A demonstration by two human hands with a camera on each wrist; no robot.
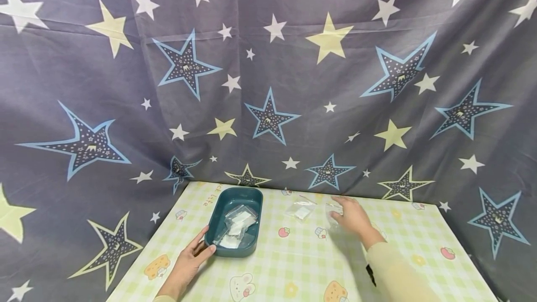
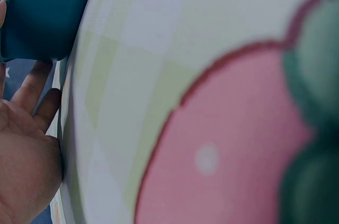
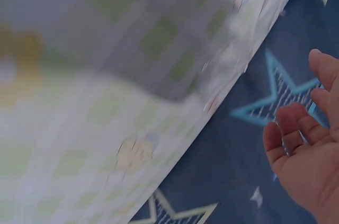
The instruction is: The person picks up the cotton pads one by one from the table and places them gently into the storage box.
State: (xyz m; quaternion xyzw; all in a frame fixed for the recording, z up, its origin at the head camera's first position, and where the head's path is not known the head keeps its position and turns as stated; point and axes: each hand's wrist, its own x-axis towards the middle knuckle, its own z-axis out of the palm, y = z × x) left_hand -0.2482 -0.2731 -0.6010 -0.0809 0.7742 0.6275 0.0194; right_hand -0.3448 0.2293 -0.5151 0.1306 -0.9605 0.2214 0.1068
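Note:
A deep teal rectangular plastic tub [image 1: 237,252] stands at the left of the table, with several clear plastic bags [image 1: 242,222] holding white pieces inside. My left hand [image 1: 187,264] holds its near-left corner, thumb at the rim and fingers along the outer wall; the left wrist view shows this hand [image 2: 29,144] beside the tub [image 2: 45,15]. Towards the back right, my right hand [image 1: 351,217] hovers over or beside a clear bag [image 1: 331,209], partly hidden by it. In the right wrist view its fingers [image 3: 290,124] bend loosely around nothing. Another bag with a white piece [image 1: 301,211] lies left of it.
A green-and-white checked cloth [image 1: 268,269] with cartoon prints covers the table. Behind the table's back edge hangs a dark curtain [image 1: 293,143] patterned with stars, which also runs along both sides.

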